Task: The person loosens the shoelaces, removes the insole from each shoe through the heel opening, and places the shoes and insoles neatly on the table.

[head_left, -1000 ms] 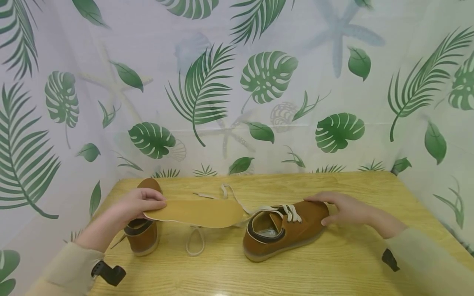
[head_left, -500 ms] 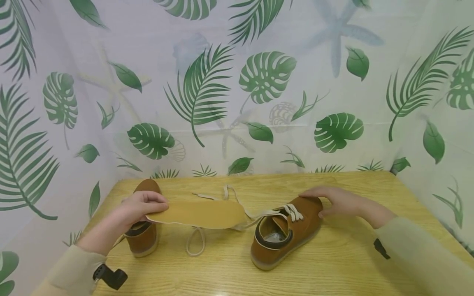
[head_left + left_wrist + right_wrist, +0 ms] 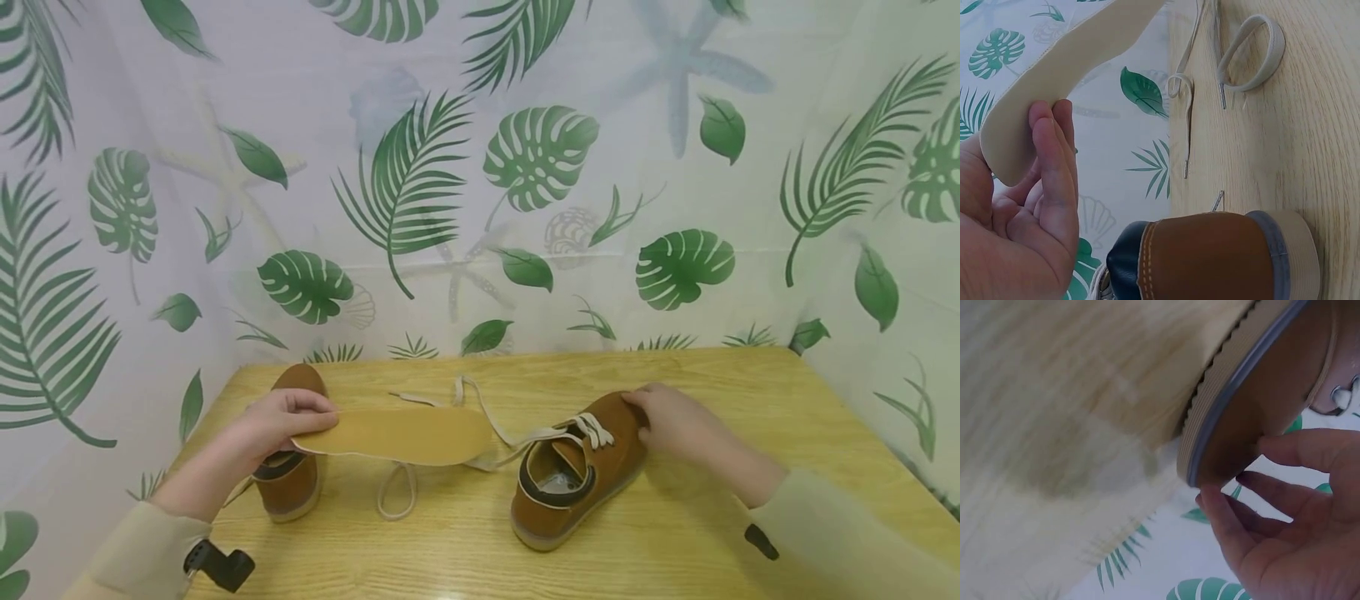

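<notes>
Over at eight o'clock in the head view, the left hand [image 3: 281, 422] is pinching the near end of a mustard-topped insole [image 3: 393, 435], thumb and fingers closed on it; the insole is up off the wooden table [image 3: 420, 558], its free end pointing to three o'clock; the left wrist view shows two fingertips pressed to its pale underside.

Down to four o'clock, and here's the right hand [image 3: 675, 427], curled about the toe of a brown lace-up shoe [image 3: 600, 475]; the right wrist view has digits bent in a small gap with the toe tip between them, no spread to speak of; that shoe sits at five o'clock, upright, toe at one, dark-rimmed opening facing up.

From its eyelets a cream shoelace [image 3: 542, 434] trails off towards ten o'clock; a lace loop [image 3: 412, 492] pokes out below the insole, flat on the wood; the second brown shoe [image 3: 288, 487] stands partly behind the left hand, toe to twelve; and across the back hangs the leaf-print cloth [image 3: 450, 333], white with green fronds.
</notes>
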